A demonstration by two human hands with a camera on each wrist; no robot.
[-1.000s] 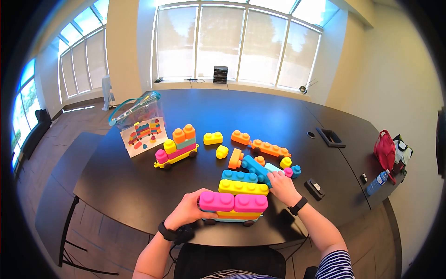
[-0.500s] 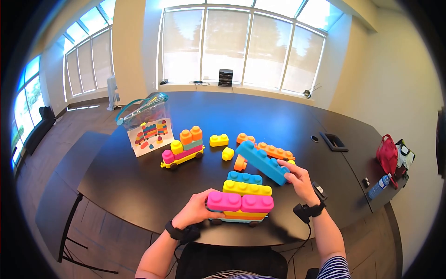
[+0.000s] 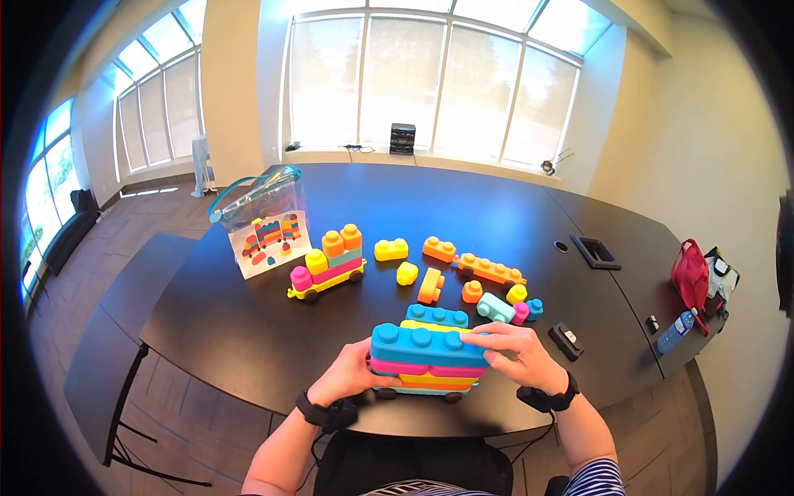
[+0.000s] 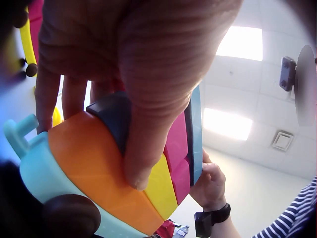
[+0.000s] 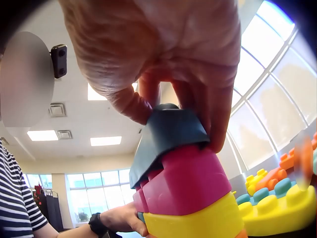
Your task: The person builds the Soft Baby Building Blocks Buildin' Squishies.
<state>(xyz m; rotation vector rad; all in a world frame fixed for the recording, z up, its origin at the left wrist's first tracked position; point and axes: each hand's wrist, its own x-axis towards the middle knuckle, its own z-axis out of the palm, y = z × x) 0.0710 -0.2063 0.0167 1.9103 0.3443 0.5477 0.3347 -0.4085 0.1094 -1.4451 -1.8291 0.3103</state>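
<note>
In the head view a wheeled stack of toy building blocks stands near the table's front edge. Its left end is gripped by my left hand (image 3: 349,374), the thumb lying over the orange block (image 4: 94,153) and yellow block (image 4: 161,186) in the left wrist view. Light blue is the wheeled base (image 4: 39,171). My right hand (image 3: 529,357) pinches the right end of a long blue block (image 3: 423,347) on top. Beneath it are two pink blocks (image 5: 185,186), whose studs still show under the blue block's edge in the right wrist view.
Behind the stack lie a yellow block (image 5: 277,215) and a blue block (image 3: 436,315). Farther back are loose blocks, an orange wheeled base (image 3: 492,270) and a block train (image 3: 327,269). A clear bag (image 3: 265,202) stands left; a water bottle (image 3: 676,331) stands right.
My right hand has picked up the long blue block from among the loose blocks and brought it left and nearer, onto the pink blocks. The left hand keeps its grip on the stack.
</note>
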